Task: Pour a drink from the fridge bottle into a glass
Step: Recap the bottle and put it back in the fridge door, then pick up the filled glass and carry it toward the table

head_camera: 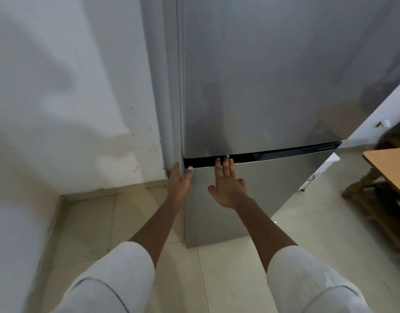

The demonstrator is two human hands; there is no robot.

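Leftmost, wall: white, stained low down near the fridge corner.
My left hand: fingers straight, laid along the left corner of the fridge, thumb tip at the dark gap between the doors.
My right hand: fingers straight and slightly spread, holding nothing, tips touching the dark gap above the lower door.
Fridge: steel, both doors closed; bottle and glass not visible.
Far right, wooden bench: only its corner shows.

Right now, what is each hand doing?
Left hand: open, touching the fridge's corner edge.
Right hand: open, fingers straight at the door gap, holding nothing.
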